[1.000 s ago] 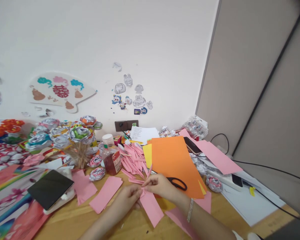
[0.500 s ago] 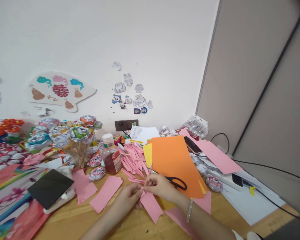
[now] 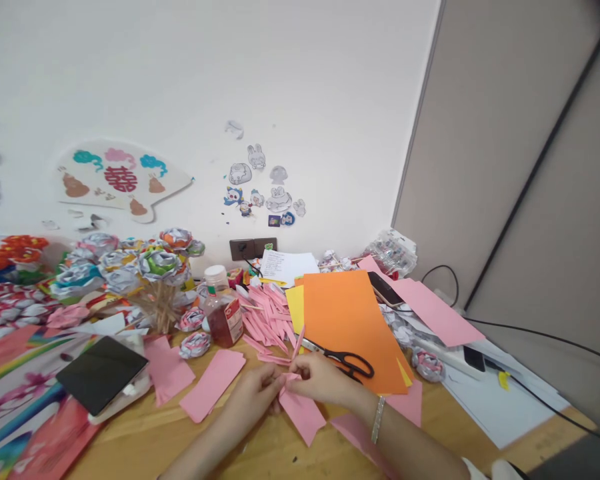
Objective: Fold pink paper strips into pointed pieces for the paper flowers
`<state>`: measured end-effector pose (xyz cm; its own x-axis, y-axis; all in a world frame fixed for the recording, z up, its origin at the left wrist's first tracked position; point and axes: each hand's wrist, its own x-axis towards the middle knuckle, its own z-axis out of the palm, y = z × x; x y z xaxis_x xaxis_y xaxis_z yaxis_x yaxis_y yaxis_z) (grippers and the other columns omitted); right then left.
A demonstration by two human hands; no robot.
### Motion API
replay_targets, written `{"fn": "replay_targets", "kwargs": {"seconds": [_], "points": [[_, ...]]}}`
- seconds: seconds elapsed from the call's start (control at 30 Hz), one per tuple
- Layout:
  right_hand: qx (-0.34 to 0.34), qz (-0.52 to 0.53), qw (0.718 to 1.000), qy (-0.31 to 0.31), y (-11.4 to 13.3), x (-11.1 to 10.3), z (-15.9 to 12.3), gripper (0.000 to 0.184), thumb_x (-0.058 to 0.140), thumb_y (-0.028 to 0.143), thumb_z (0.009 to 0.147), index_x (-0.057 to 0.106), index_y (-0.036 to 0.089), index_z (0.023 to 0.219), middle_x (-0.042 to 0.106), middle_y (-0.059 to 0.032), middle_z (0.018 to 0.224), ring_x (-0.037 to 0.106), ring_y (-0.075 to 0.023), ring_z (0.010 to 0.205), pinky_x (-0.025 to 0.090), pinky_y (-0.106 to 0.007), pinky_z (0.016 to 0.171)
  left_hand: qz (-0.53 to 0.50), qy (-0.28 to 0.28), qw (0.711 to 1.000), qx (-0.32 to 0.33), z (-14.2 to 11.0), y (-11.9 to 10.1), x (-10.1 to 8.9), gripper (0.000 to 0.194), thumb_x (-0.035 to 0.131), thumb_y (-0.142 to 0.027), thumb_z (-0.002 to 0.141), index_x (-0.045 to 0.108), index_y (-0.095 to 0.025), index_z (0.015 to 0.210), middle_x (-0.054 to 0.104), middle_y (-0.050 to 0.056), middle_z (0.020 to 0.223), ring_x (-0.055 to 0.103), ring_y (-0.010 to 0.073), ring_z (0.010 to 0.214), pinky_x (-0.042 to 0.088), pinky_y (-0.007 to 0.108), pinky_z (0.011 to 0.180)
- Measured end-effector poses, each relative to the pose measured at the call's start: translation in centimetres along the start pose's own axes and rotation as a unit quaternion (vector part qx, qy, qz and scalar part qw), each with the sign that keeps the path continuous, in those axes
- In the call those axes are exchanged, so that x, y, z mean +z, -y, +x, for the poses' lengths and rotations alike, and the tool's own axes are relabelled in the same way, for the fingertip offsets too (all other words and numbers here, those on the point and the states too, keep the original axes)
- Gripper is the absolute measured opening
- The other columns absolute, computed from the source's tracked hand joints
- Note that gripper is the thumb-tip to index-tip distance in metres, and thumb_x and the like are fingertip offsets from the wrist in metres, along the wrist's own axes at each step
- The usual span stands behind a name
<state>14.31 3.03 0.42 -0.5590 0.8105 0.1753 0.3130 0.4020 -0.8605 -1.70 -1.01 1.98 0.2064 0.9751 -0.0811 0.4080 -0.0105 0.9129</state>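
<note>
Between my two hands is a strip of pink paper (image 3: 304, 415), its lower end hanging free toward me and its top edge pinched. My left hand (image 3: 258, 392) grips the strip's upper left corner with thumb and fingers. From the right, my right hand (image 3: 314, 377) pinches the same top edge, its fingertips close to the left ones. The exact fold under the fingers is hidden. Just beyond my hands lies a pile of narrow folded pink paper pieces (image 3: 270, 313). Black-handled scissors (image 3: 353, 364) rest on orange paper (image 3: 343, 320) beside my right hand.
To the left are a stack of pink strips (image 3: 214, 385), a black tablet (image 3: 103, 373) and a bunch of paper flowers (image 3: 160, 267). A bottle of red liquid (image 3: 224, 317) stands behind. White sheets (image 3: 503, 407), a power strip and cables (image 3: 545, 348) lie to the right.
My right hand has shifted slightly down along the strip's top edge, and the scissors show a little more. Both hands still pinch the pink paper in nearly the same place.
</note>
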Motion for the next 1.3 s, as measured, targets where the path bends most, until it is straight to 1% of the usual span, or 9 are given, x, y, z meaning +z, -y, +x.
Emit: {"fn": "replay_targets", "kwargs": {"seconds": [0.23, 0.37, 0.47, 0.53, 0.6, 0.67, 0.93, 1.17, 1.3], "points": [[-0.003, 0.058, 0.997, 0.046, 0.2, -0.3, 0.0, 0.015, 0.059, 0.024, 0.069, 0.053, 0.013, 0.061, 0.044, 0.0051, 0.053, 0.037, -0.0062, 0.05, 0.027, -0.018, 0.046, 0.018, 0.021, 1.0, 0.013, -0.1, -0.3, 0.0, 0.032, 0.041, -0.043, 0.078, 0.049, -0.017, 0.062, 0.049, -0.005, 0.046, 0.046, 0.0122, 0.045, 0.032, 0.022, 0.047], [0.001, 0.088, 0.995, 0.052, 0.0, -0.2, 0.1, 0.02, 0.064, 0.028, 0.066, 0.052, 0.013, 0.059, 0.043, 0.0058, 0.052, 0.036, -0.0058, 0.049, 0.026, -0.018, 0.045, 0.07, 0.004, 0.996, 0.062, -0.2, -0.6, -0.1, 0.028, 0.04, -0.035, 0.079, 0.05, -0.018, 0.059, 0.048, -0.004, 0.051, 0.045, 0.0127, 0.051, 0.033, 0.022, 0.05], [-0.001, 0.115, 0.992, 0.05, -0.3, -0.2, 0.2, 0.024, 0.065, 0.032, 0.065, 0.051, 0.013, 0.059, 0.043, 0.0057, 0.053, 0.036, -0.0059, 0.05, 0.027, -0.018, 0.046, 0.073, -0.01, 0.996, 0.054, -0.3, -0.5, -0.1, 0.03, 0.039, -0.037, 0.081, 0.047, -0.018, 0.058, 0.047, -0.005, 0.048, 0.046, 0.0127, 0.05, 0.034, 0.022, 0.049], [-0.002, 0.115, 0.992, 0.046, -0.5, -0.2, 0.3, 0.023, 0.066, 0.03, 0.065, 0.051, 0.013, 0.059, 0.043, 0.0055, 0.053, 0.037, -0.006, 0.051, 0.027, -0.018, 0.046, 0.044, 0.02, 0.998, 0.036, -0.3, -0.2, -0.1, 0.029, 0.041, -0.042, 0.08, 0.047, -0.018, 0.063, 0.048, -0.006, 0.047, 0.048, 0.0123, 0.047, 0.033, 0.021, 0.047], [0.002, 0.108, 0.993, 0.041, -0.7, -0.3, 0.3, 0.02, 0.065, 0.026, 0.065, 0.052, 0.013, 0.059, 0.043, 0.0053, 0.054, 0.037, -0.0062, 0.051, 0.027, -0.018, 0.046, 0.015, 0.073, 0.997, 0.022, -0.3, 0.0, -0.1, 0.028, 0.046, -0.045, 0.077, 0.046, -0.018, 0.068, 0.052, -0.006, 0.048, 0.05, 0.012, 0.044, 0.034, 0.021, 0.045], [0.006, 0.1, 0.994, 0.044, -0.8, -0.3, 0.4, 0.018, 0.065, 0.024, 0.065, 0.053, 0.013, 0.059, 0.044, 0.0052, 0.053, 0.038, -0.0063, 0.051, 0.027, -0.018, 0.046, 0.004, 0.108, 0.994, 0.01, -0.3, 0.1, -0.2, 0.029, 0.05, -0.046, 0.074, 0.045, -0.018, 0.067, 0.056, -0.005, 0.05, 0.052, 0.0121, 0.042, 0.034, 0.02, 0.043], [0.014, 0.095, 0.993, 0.062, -1.2, -0.4, 0.5, 0.018, 0.065, 0.025, 0.064, 0.053, 0.013, 0.06, 0.044, 0.0051, 0.053, 0.037, -0.0062, 0.051, 0.027, -0.018, 0.046, 0.037, 0.116, 0.992, 0.015, -0.5, -0.3, -0.5, 0.034, 0.043, -0.049, 0.077, 0.044, -0.019, 0.063, 0.059, -0.002, 0.05, 0.053, 0.0115, 0.04, 0.036, 0.02, 0.042], [0.001, 0.1, 0.989, 0.112, -0.9, -0.7, 0.1, 0.022, 0.064, 0.031, 0.067, 0.053, 0.012, 0.062, 0.045, 0.0047, 0.056, 0.037, -0.0057, 0.051, 0.028, -0.018, 0.047, 0.062, 0.126, 0.99, 0.027, -0.9, -0.2, -0.8, 0.034, 0.038, -0.048, 0.08, 0.049, -0.017, 0.069, 0.056, -0.004, 0.05, 0.046, 0.0083, 0.038, 0.032, 0.018, 0.04], [-0.001, 0.095, 0.989, 0.113, -1.2, -0.5, 0.1, 0.025, 0.064, 0.035, 0.067, 0.055, 0.012, 0.063, 0.046, 0.0044, 0.056, 0.039, -0.0062, 0.052, 0.03, -0.018, 0.048, 0.058, 0.123, 0.99, 0.022, -0.8, -0.5, -0.7, 0.037, 0.038, -0.051, 0.079, 0.046, -0.018, 0.064, 0.053, -0.005, 0.048, 0.046, 0.0088, 0.038, 0.034, 0.019, 0.042]]}}
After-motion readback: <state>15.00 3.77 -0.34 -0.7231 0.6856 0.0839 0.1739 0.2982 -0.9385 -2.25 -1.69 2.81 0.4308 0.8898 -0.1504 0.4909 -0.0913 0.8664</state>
